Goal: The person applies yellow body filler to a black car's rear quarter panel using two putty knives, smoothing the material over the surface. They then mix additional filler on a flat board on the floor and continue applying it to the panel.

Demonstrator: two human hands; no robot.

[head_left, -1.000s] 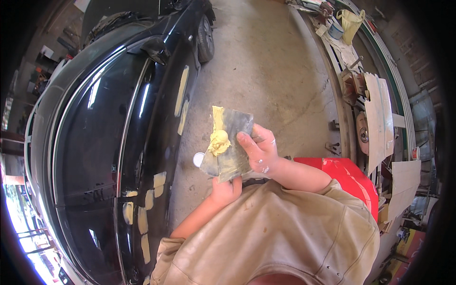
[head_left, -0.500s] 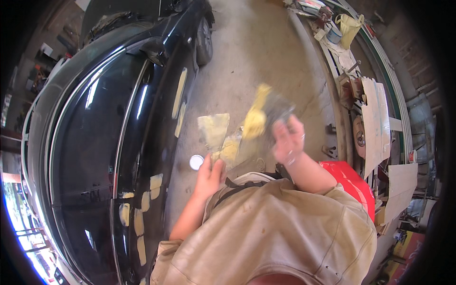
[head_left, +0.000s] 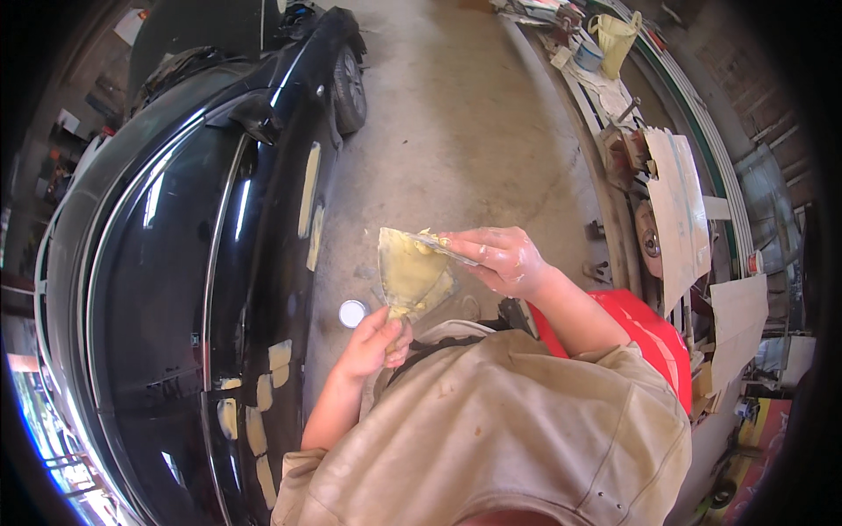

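Observation:
My left hand is closed round the handle of a putty knife, its wide blade raised and smeared with yellow putty. Behind the blade shows another flat, putty-stained piece; whether the same hand holds it I cannot tell. My right hand, whitish with residue, pinches a thin flat spreader. The spreader lies against the upper right of the knife's blade, with a lump of yellow putty at its edge. To the left stands a black car with pale yellow filler patches along its side.
A round white-topped can sits on the concrete floor between car and hands. At my right is a red covered object. Further right, a cluttered rack carries cardboard sheets, a blue-white tub and a cream bucket.
My right hand has swung left and inward, bringing the putty-loaded spreader onto the knife's blade. The left hand keeps its hold, and the blade has turned slightly. The view has shifted a little.

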